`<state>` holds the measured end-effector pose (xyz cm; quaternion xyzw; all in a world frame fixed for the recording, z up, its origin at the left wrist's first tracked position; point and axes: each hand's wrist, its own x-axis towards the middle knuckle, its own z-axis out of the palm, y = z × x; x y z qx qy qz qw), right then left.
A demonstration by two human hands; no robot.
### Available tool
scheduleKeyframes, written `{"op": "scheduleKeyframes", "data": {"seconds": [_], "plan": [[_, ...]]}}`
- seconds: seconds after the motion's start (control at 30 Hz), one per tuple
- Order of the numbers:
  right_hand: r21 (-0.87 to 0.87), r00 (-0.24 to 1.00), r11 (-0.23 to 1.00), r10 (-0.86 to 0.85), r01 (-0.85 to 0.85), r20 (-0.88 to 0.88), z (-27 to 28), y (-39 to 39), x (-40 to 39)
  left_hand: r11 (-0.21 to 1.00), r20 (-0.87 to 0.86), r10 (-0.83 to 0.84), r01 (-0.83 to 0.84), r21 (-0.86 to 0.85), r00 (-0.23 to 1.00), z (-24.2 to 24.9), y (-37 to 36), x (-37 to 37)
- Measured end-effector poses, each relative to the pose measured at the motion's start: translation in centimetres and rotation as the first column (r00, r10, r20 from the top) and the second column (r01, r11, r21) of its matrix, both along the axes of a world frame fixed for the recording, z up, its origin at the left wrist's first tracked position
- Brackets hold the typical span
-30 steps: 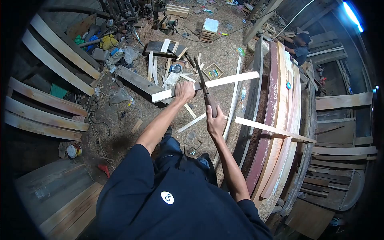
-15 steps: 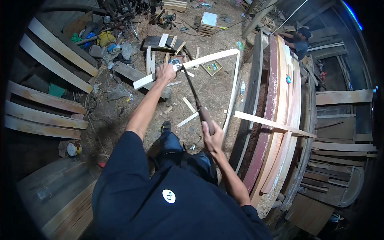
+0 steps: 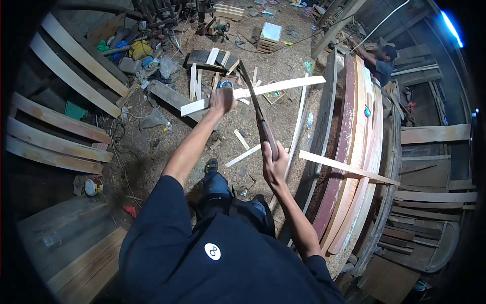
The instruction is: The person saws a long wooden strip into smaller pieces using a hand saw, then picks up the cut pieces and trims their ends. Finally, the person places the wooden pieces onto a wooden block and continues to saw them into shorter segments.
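My left hand (image 3: 223, 102) is closed around a pale wooden strip (image 3: 291, 87), left of its middle. A short end of the strip sticks out to the left of the fist, and the longer part reaches to the right. In my right hand (image 3: 276, 166) is the handle of a handsaw (image 3: 257, 104), its long, narrow, dark blade pointing away from me. The blade crosses over the strip just right of my left hand, with its tip beyond the far edge. How deep the blade sits in the wood is hidden.
Long curved planks (image 3: 349, 137) rest on a bench at right, crossed by a thin board (image 3: 339, 164). A person (image 3: 383, 66) is at its far end. Offcuts (image 3: 243, 154) and another long strip (image 3: 296, 126) lie on the shaving-strewn floor. More curved planks (image 3: 76, 71) are at left.
The handsaw has slid forward, so its tip now passes well beyond the strip. My left hand and the strip have shifted right in view, the strip's right end moving slightly down.
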<state>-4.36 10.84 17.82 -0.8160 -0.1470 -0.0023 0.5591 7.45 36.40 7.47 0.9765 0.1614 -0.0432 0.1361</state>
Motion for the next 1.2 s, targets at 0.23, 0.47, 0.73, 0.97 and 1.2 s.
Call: {"op": "scheduleKeyframes", "data": {"seconds": [0.23, 0.47, 0.73, 0.97, 1.2], "plan": [[0.048, 0.997, 0.996, -0.07, 0.072, -0.042, -2.7, 2.5, 4.2, 0.992, 0.33, -0.113, 0.09, 0.084, 0.937, 0.2, -3.0, 0.0], [0.071, 0.993, 0.992, -0.095, 0.1, -0.071, -4.5, 2.1, 4.1, 0.997, 0.282, -0.059, 0.071, -0.033, 0.958, 0.4, -3.4, -0.3], [0.078, 0.992, 0.994, -0.074, 0.082, -0.099, -3.8, 1.6, 3.8, 0.997, 0.275, -0.08, 0.083, 0.003, 0.958, 1.2, -3.4, -0.9], [0.094, 0.992, 0.991, -0.088, 0.097, -0.093, -3.7, 1.9, 3.7, 0.996, 0.247, -0.077, 0.086, -0.026, 0.966, 1.5, -3.8, -1.1], [0.03, 0.986, 0.992, -0.119, 0.123, -0.12, -4.3, 2.1, 3.2, 0.997, 0.227, -0.073, 0.078, -0.012, 0.971, 0.9, -4.2, -1.2]]}}
